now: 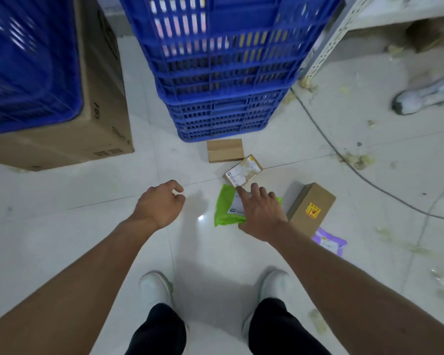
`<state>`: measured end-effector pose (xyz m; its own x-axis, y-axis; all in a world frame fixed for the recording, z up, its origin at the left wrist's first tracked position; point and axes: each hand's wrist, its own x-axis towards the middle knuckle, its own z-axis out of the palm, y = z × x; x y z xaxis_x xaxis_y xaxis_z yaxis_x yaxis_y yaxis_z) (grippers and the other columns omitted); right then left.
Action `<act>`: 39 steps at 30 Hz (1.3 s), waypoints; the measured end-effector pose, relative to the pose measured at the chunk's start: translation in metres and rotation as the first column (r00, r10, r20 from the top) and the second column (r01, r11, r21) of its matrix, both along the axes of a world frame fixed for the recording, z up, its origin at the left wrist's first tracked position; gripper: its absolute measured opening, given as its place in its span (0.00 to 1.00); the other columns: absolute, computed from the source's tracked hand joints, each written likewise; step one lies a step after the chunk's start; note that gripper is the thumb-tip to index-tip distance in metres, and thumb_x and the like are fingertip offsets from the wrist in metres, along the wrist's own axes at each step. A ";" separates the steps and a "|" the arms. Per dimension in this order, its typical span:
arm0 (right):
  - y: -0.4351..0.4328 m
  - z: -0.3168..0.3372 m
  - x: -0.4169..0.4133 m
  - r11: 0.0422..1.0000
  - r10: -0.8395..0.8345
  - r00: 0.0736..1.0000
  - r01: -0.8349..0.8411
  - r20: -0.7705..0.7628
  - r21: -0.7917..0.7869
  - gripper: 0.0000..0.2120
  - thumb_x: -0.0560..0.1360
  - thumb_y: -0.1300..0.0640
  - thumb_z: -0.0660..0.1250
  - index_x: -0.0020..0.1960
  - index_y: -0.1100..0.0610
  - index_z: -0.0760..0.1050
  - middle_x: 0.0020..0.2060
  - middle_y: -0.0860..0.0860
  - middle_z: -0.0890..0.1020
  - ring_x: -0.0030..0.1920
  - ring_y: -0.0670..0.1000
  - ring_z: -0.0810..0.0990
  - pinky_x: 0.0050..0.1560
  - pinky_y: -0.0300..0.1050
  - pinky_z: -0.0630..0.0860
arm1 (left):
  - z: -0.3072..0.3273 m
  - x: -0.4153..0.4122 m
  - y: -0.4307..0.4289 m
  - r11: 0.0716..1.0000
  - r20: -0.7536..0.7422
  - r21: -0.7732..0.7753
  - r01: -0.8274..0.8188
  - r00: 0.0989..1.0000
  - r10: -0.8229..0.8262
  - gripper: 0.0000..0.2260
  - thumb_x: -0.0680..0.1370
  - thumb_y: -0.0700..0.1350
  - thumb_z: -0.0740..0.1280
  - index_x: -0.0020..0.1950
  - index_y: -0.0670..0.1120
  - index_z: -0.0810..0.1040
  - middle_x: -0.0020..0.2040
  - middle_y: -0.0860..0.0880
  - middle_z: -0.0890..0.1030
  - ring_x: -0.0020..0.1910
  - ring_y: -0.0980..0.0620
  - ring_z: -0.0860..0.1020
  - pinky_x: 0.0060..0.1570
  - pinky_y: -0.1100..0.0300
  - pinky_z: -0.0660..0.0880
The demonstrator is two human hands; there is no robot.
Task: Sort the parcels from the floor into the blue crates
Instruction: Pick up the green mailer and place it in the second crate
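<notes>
On the pale tiled floor, just before the central stack of blue crates, the parcels are spread. The right hand is stretched above the green mailer, its fingers straightened and spread, with nothing held. The index tip is at the near corner of the labelled box, though contact cannot be confirmed. The left hand is held over bare floor, loosely curled and empty.

A pick-up appears to be the step in hand. One parcel should be settled on first. The labelled box is best pinched across its short sides, while the limp mailer is better gathered at an edge. The free hand can be brought in as support.

Five parcels are counted. Three are cardboard: the labelled box, a plain box and a stickered box. Two are bags: the green mailer and a purple mailer. At least two crates are stacked at centre, and a left crate is seen on a carton.
</notes>
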<state>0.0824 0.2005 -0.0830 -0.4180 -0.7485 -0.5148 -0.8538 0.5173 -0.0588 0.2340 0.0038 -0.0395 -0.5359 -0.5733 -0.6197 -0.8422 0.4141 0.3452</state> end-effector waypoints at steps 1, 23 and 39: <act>0.001 0.024 -0.002 1.000 -0.011 1.000 0.011 0.000 -0.010 0.42 0.69 0.45 0.69 0.77 0.54 0.55 0.61 0.57 0.68 0.58 0.59 0.71 0.56 0.53 0.69 | 0.022 -0.001 0.001 1.000 -0.014 0.005 -0.008 1.000 0.008 0.12 0.81 0.48 0.61 0.64 0.52 0.77 0.48 0.53 0.80 0.53 0.46 0.78 0.54 0.56 0.75; -0.051 0.443 0.072 0.985 -0.083 0.993 0.069 -0.087 -0.161 0.41 0.69 0.38 0.70 0.75 0.53 0.58 0.60 0.56 0.70 0.58 0.59 0.74 0.54 0.54 0.70 | 0.396 0.077 -0.018 0.993 -0.175 0.063 -0.100 0.978 0.110 0.15 0.79 0.48 0.62 0.65 0.51 0.77 0.59 0.48 0.82 0.61 0.45 0.77 0.61 0.54 0.73; -0.137 0.499 -0.033 0.961 -0.054 0.985 0.007 -0.166 -0.275 0.42 0.72 0.42 0.72 0.78 0.47 0.54 0.68 0.50 0.66 0.67 0.58 0.68 0.68 0.75 0.60 | 0.457 -0.004 -0.108 0.998 -0.310 0.010 -0.063 0.948 0.063 0.14 0.81 0.50 0.61 0.65 0.52 0.76 0.58 0.50 0.81 0.57 0.46 0.78 0.59 0.49 0.77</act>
<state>0.0499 0.0632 0.4160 -0.5062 -0.8359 -0.2123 -0.8475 0.5277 -0.0567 0.2299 -0.1046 0.4177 -0.6643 -0.6127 -0.4282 -0.7180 0.3636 0.5936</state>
